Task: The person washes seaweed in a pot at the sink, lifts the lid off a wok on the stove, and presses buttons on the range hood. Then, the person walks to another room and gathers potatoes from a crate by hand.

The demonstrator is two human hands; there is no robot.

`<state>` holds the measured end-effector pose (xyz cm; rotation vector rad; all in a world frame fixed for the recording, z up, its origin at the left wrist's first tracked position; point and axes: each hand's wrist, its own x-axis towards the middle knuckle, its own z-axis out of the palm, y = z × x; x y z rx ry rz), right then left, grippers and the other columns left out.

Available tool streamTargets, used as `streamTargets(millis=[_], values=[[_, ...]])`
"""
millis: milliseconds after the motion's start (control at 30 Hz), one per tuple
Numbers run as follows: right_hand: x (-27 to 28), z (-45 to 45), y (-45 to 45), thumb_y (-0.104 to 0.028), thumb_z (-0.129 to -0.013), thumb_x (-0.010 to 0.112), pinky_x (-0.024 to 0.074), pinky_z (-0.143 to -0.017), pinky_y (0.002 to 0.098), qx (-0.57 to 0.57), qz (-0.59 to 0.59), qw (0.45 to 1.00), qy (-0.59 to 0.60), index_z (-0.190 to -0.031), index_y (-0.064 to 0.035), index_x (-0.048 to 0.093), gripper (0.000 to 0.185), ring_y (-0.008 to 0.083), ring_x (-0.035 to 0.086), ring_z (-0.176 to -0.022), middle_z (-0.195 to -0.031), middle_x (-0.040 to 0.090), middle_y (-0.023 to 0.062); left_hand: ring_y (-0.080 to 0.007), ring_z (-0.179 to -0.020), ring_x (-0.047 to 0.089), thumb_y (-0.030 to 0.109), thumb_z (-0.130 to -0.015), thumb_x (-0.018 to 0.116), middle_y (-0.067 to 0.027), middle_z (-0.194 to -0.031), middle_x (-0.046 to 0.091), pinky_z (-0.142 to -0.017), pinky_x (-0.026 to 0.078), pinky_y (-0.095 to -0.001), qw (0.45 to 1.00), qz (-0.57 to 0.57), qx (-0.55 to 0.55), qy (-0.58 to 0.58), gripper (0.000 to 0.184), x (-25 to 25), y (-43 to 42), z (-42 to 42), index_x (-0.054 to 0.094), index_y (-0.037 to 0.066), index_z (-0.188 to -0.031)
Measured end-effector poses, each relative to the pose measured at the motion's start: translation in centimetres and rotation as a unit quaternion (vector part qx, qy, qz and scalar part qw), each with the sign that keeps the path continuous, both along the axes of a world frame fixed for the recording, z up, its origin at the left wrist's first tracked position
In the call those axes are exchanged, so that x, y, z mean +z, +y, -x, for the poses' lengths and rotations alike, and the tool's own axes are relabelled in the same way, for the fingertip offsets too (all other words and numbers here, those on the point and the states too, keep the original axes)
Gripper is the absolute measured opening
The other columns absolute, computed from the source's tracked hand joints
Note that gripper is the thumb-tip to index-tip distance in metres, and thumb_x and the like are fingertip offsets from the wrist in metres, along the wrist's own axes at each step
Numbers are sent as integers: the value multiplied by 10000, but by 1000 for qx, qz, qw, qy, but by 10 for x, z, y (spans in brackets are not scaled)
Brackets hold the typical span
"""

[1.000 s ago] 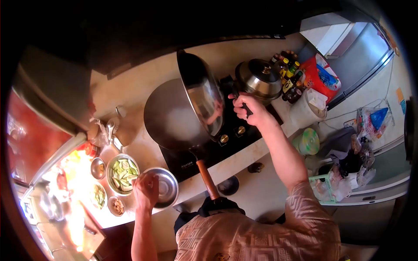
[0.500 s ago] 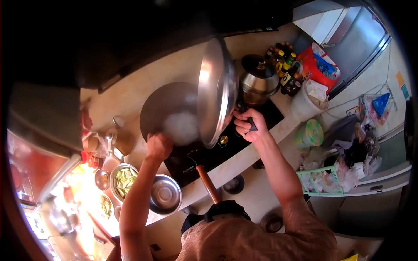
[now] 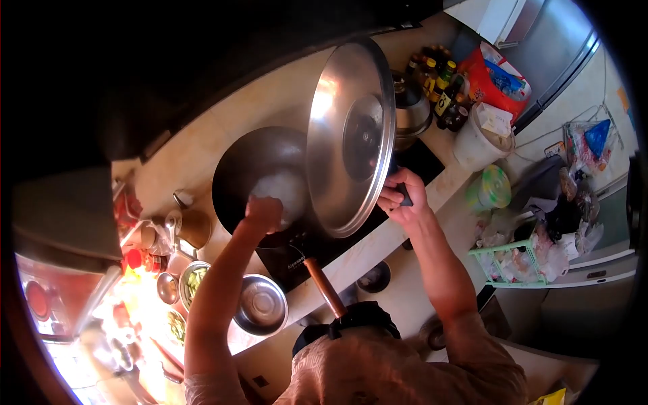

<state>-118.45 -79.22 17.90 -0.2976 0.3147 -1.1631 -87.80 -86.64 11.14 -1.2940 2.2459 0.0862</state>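
A large steel pan lid is tilted up on edge, its face turned toward the wok. My right hand is closed around the lid's black handle. The dark wok sits on a black cooktop, its wooden handle toward my body. Something whitish, perhaps steam or food, shows inside the wok. Over the wok's near part, my left hand is closed; whatever its fingers hold is hidden.
An empty-looking steel bowl stands at the counter's near edge. Left of my forearm are bowls of sliced green vegetables. A lidded pot, bottles and a white bucket stand right. A green basket holds bags.
My right hand and the lid have shifted right, and more of the lid's face now shows. My left hand has moved right and slightly up in the picture, farther over the wok.
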Motion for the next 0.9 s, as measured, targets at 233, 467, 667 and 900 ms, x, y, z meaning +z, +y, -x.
streamTargets(millis=[233, 467, 667, 900], values=[[-10, 5, -6, -47, -778, 461, 307, -374, 223, 18, 2, 1000, -7, -996, -46, 517, 225, 85, 375, -415, -620, 388, -10, -232, -801, 647, 151, -730, 625, -41, -795, 669, -771, 423, -403, 949, 227, 17, 217, 110, 68, 1, -50, 683, 153, -823], [3, -9, -20, -22, -768, 462, 305, -383, 216, 37, 14, 997, 65, -1057, -20, 536, 299, 73, 365, -416, -610, 393, -17, -306, -963, 623, 128, -757, 668, -145, -1059, 653, -843, 480, -399, 835, 264, 126, 467, 261, 92, 62, -89, 667, 45, -1004], [28, -40, -32, -24, -760, 476, 303, -378, 224, 41, 28, 973, 224, -1054, -25, 542, 302, 80, 373, -428, -614, 404, -13, -375, -1131, 515, 51, -756, 646, -173, -1274, 550, -1005, 372, -443, 795, 279, 200, 500, 339, 73, 145, -99, 633, 23, -1094], [38, -93, -49, -16, -768, 559, 298, -376, 231, 42, 60, 899, 431, -960, -43, 559, 194, 76, 422, -449, -622, 473, -10, -325, -1011, 612, 100, -811, 623, -173, -1121, 635, -893, 474, -373, 694, 194, 325, 613, 219, 39, 235, -102, 658, -9, -998]])
